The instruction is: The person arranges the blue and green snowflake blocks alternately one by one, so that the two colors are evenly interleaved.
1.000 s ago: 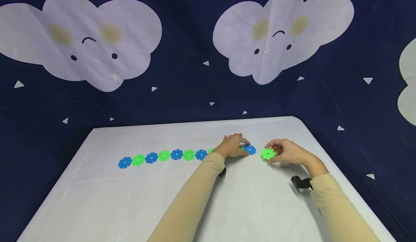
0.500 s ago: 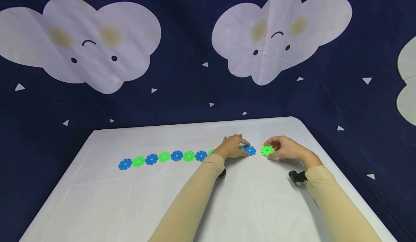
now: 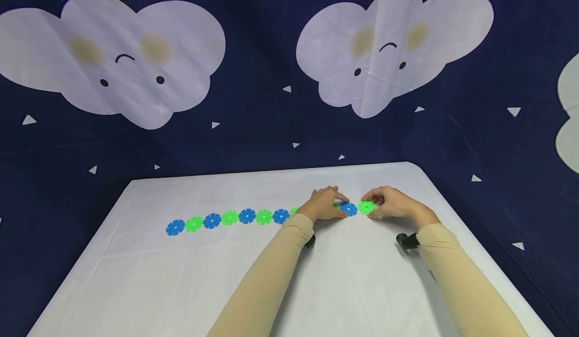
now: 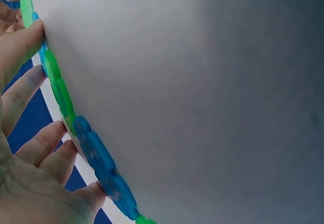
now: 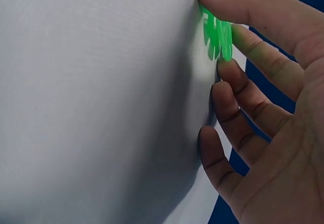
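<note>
A row of blue and green notched building discs [image 3: 247, 216] lies on the white table. At its right end is a blue notched disc [image 3: 349, 209], its edge held between the thumb and forefinger of my left hand [image 3: 322, 203]. That hand and wrist hide part of the row. My right hand [image 3: 394, 203] pinches a single green notched disc [image 3: 366, 207] by its edges, close to the right of the blue one. In the right wrist view, the green disc [image 5: 223, 36] is tilted over its shadow, while the other fingers curl near the tabletop.
The white cloth-covered table [image 3: 135, 276] ends at a dark blue backdrop [image 3: 258, 146] printed with clouds. Black wrist cameras hang under both forearms, the right one [image 3: 407, 241] just above the cloth.
My right hand has moved left and slightly away from me, bringing the green disc closer to the blue end disc. The left hand has stayed in place on the row.
</note>
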Available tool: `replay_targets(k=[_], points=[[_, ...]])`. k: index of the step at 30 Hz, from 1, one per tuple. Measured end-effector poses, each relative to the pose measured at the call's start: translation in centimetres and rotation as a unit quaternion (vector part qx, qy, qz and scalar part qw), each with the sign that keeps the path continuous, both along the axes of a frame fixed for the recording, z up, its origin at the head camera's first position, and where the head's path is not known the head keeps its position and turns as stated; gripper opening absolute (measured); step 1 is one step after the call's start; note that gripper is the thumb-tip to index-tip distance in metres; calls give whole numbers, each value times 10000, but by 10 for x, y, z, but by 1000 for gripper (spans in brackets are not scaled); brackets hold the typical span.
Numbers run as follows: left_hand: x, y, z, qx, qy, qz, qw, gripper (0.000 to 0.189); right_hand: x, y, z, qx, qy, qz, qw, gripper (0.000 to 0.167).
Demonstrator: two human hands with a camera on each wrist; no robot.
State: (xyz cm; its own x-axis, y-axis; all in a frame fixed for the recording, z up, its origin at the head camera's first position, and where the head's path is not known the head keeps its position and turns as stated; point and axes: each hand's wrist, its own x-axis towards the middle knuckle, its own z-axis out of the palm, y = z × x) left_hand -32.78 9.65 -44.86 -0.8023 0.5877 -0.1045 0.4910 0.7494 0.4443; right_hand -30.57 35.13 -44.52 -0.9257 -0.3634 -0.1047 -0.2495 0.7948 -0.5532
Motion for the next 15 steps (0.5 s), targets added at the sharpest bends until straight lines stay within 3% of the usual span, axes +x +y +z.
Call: replay_targets(k=[10,15], points=[[-5,-2,-1,7,-47,19,10000,49,-6,-7,-2,-39,-149,107,9998,52],[-8,-6,1,203,-103,-143,9996,78,-3,-7,-2,-187,-58,48,9998,55]])
